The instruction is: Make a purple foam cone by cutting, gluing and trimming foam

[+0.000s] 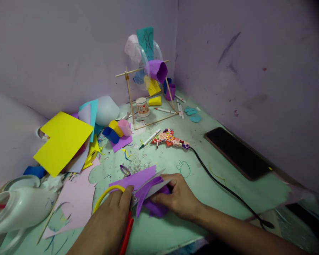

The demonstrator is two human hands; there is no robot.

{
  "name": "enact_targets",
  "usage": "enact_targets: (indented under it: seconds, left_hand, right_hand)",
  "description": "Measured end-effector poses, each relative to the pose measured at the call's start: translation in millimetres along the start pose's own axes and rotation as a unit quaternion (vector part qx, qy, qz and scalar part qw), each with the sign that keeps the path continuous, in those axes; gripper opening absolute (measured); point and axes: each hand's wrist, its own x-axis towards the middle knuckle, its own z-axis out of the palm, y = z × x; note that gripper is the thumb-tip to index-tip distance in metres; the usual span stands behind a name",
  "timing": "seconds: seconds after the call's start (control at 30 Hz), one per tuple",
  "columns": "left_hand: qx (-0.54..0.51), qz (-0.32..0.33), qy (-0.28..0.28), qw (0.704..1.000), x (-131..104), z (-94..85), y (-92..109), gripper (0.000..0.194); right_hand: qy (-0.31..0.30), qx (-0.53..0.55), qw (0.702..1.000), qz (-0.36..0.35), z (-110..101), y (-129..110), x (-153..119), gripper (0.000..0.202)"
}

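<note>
The left hand (pixel 118 203) is gripping scissors (pixel 135 199); the right hand (pixel 179 194) is pinching a purple sheet (pixel 158 209). Seemingly light and floppy, it is likely needing an edge hold.

I count two bare hands, my left hand (pixel 113 216) and right hand (pixel 183 196); one pair of metal scissors with yellow and red handles (pixel 135 199) near me; one floral-patterned glue gun (pixel 168 137) farther off; one flat black phone (pixel 238 152) to the right; three small cups at left, one blue cup (pixel 111 135), one yellow cup (pixel 115 128) and one pink cup (pixel 124 128).
</note>
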Motion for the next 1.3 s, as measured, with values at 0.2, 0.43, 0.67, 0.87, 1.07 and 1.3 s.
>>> enact_targets:
  seconds: [0.2, 0.43, 0.67, 0.87, 1.07, 1.3]
  left_hand:
    - [0.063, 0.001, -0.054, 0.997, 5, 1.0, 2, 0.061]
    - [0.107, 0.027, -0.087, 0.990, 6, 0.8, -3, 0.059]
    - [0.089, 0.072, -0.060, 0.992, 2, 7.7, -14, 0.059]
    - [-0.012, 0.053, -0.023, 0.998, 4, 3.8, -18, 0.050]
    - [-0.074, 0.062, -0.038, 0.995, 8, 8.0, -24, 0.043]
    - [0.037, -0.158, 0.039, 0.986, 19, -13.6, -64, 0.045]
  right_hand:
    - [0.003, 0.004, 1.000, 0.006, -1, 0, -1, 0.015]
    - [0.011, 0.006, 0.999, 0.034, -1, 5, -1, 0.019]
    - [0.009, 0.008, 0.999, 0.051, -2, 7, -2, 0.014]
    - [0.002, 0.006, 0.998, 0.057, -1, 5, 0, 0.006]
    - [0.010, -0.001, 0.997, 0.075, -4, 9, 2, 0.007]
    - [0.039, 0.041, 0.996, 0.074, -15, 14, 6, 0.025]
